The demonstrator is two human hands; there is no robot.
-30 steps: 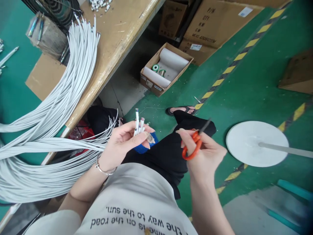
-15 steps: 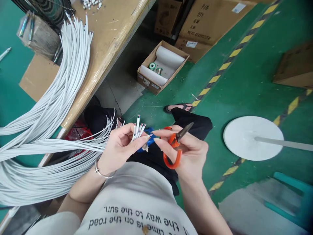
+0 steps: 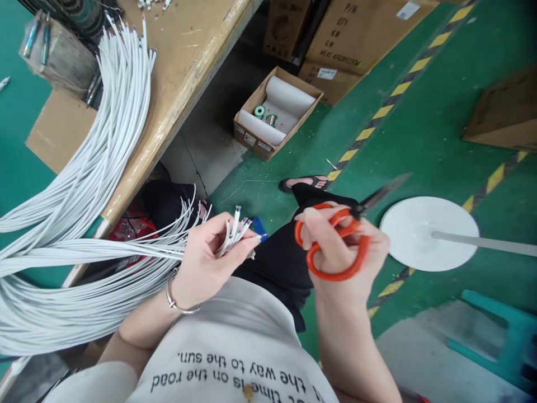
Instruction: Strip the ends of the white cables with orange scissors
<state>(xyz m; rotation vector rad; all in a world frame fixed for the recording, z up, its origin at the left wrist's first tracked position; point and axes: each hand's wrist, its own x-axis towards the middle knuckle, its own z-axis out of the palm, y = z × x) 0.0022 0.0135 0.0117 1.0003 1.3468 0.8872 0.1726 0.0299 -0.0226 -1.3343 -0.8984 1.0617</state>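
My left hand (image 3: 205,266) is closed round a bunch of white cables (image 3: 235,238). Their cut ends point up past my thumb and show small coloured wires, red and blue among them. One end lies pinched at my thumb tip, with a blue object (image 3: 259,225) partly hidden behind it. To the right, apart from the cables, my right hand (image 3: 371,260) grips orange-handled scissors (image 3: 358,211). Their handles sit round my fingers, and the dark blades point up and right, away from the cables. From my left hand the cables run left to the table.
A thick bundle of white cables (image 3: 126,106) lies over the table edge (image 3: 188,95). On the floor stand an open carton (image 3: 272,154) with solder-like spools, more cartons (image 3: 335,33), a white round disc (image 3: 419,246) with a bar, and a teal stool (image 3: 503,319).
My right hand has moved right with the scissors, away from my left hand and the cable ends. My left hand stays in nearly the same place, still holding the cables.
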